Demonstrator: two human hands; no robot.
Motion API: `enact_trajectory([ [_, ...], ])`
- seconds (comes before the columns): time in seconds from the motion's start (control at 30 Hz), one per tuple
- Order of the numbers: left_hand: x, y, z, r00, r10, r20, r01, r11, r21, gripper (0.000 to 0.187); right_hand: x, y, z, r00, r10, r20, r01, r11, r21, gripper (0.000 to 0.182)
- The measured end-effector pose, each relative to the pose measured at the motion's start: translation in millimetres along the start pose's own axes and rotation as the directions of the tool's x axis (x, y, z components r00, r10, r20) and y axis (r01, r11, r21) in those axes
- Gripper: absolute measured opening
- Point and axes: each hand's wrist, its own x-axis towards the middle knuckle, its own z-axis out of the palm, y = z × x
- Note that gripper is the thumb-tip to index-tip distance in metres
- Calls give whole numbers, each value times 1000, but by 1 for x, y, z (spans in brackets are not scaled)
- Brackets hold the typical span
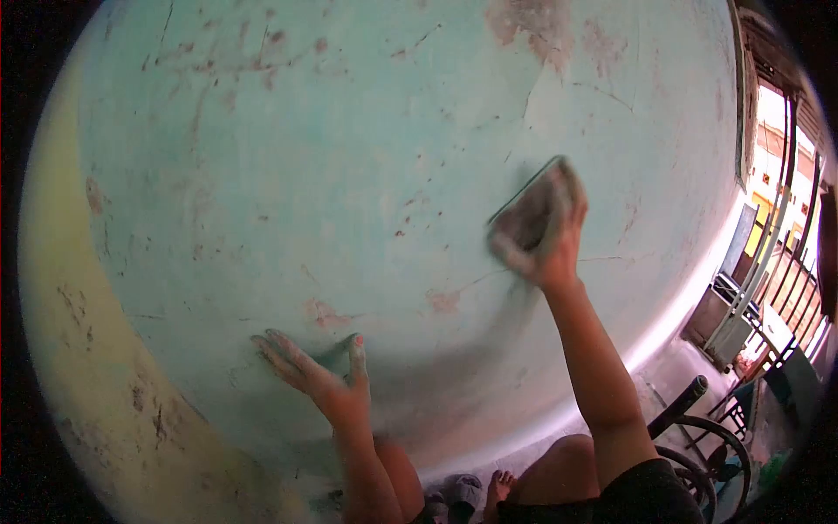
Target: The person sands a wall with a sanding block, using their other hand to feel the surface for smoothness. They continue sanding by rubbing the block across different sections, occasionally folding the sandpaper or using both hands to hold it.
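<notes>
Grey sanding pad (534, 212), one right hand (552, 253)

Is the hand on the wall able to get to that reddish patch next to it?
Probably yes. The left hand lies flat on the wall, fingers spread, and the reddish patch sits just above its fingertips with only bare wall between. The right hand is off to the side, pressing a sanding pad.

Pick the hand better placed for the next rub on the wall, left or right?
Right. The right hand already presses the pad against the wall, arm extended. The left hand lies flat and empty on the wall lower down, apparently bracing.
</notes>
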Motion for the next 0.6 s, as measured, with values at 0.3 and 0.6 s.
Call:
enact_trajectory([
  [0.3, 0, 2, -2, 999, -30, -15, 29, 999, -25, 107, -11, -43, 5, 992, -74, 106, 72, 997, 28, 102],
  [0.6, -3, -14, 5, 999, 21, -50, -19, 999, 50, 110, 5, -22, 7, 999, 45, -20, -44, 999, 29, 100],
])
